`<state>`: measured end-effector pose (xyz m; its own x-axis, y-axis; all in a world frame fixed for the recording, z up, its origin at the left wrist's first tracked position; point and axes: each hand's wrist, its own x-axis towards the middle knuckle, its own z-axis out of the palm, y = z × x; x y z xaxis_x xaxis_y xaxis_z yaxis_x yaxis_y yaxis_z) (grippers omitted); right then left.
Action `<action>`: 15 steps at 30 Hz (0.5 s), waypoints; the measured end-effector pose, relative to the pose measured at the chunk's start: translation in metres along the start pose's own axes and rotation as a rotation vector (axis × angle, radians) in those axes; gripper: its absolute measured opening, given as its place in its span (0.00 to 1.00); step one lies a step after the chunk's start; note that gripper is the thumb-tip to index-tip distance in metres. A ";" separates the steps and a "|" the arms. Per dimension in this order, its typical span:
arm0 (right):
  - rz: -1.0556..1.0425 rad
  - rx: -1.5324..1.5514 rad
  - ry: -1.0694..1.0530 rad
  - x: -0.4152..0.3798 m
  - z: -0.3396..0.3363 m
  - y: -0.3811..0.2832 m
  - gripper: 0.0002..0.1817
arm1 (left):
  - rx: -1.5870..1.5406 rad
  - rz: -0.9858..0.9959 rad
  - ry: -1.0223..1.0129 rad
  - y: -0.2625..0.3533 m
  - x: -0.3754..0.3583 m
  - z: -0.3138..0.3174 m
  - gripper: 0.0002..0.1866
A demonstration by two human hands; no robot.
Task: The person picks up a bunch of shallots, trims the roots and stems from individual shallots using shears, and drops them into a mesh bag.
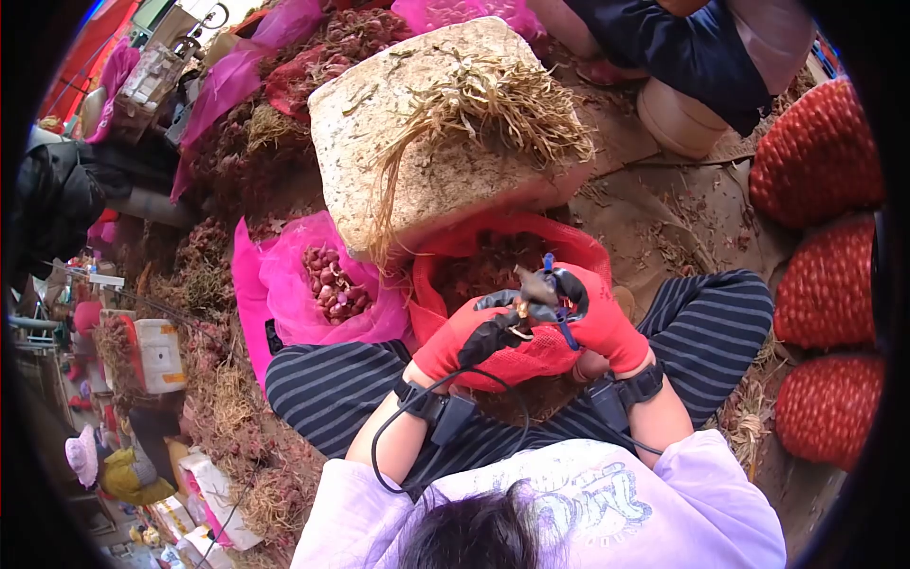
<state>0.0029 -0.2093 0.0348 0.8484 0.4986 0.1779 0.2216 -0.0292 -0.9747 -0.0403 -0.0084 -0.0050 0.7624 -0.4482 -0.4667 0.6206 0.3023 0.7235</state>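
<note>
Both my hands wear red gloves with black fingers and meet above a red mesh bag [488, 368]. My left hand [482, 332] is closed round something small and pale, too small to name. In my right hand [583, 311] the fingers are curled round a blue-handled cutting tool [569, 327], whose grey blade points toward the left hand. Reddish onion tops [502, 254] lie in the bag's opening. To the left, a pink mesh bag [365, 275] holds small peeled-looking shallots [334, 289].
A foam block [360, 180] carrying dry stalks [502, 104] stands beyond the bags. Full red sacks [823, 294] line the right side. Another person's dark-clothed legs [682, 47] are at the top right. Heaps of shallots with stalks [246, 417] lie left.
</note>
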 end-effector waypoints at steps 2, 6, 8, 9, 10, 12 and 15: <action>-0.113 -0.143 -0.040 0.001 0.002 0.004 0.11 | 0.113 0.037 -0.021 -0.003 -0.006 0.000 0.15; 0.047 0.087 0.003 0.002 0.004 0.010 0.09 | -0.119 -0.055 -0.067 0.002 -0.007 0.004 0.15; 0.284 0.372 0.084 0.001 0.005 0.019 0.09 | -0.153 0.013 -0.111 0.007 -0.005 0.001 0.15; 0.284 0.306 0.100 0.001 0.000 0.021 0.11 | -0.131 0.032 -0.083 0.009 -0.004 0.001 0.15; 0.277 0.294 0.095 0.000 -0.001 0.021 0.12 | -0.112 0.053 -0.054 0.012 -0.004 0.002 0.14; 0.260 0.270 0.080 -0.001 -0.001 0.011 0.13 | -0.134 0.105 -0.076 0.016 -0.002 0.001 0.14; 0.099 -0.015 0.049 -0.002 0.004 0.005 0.15 | -0.174 0.127 -0.084 0.018 -0.005 -0.002 0.15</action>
<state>0.0008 -0.2072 0.0288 0.8889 0.4498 0.0874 0.1422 -0.0895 -0.9858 -0.0323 0.0012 0.0089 0.8228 -0.4640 -0.3283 0.5487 0.4978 0.6717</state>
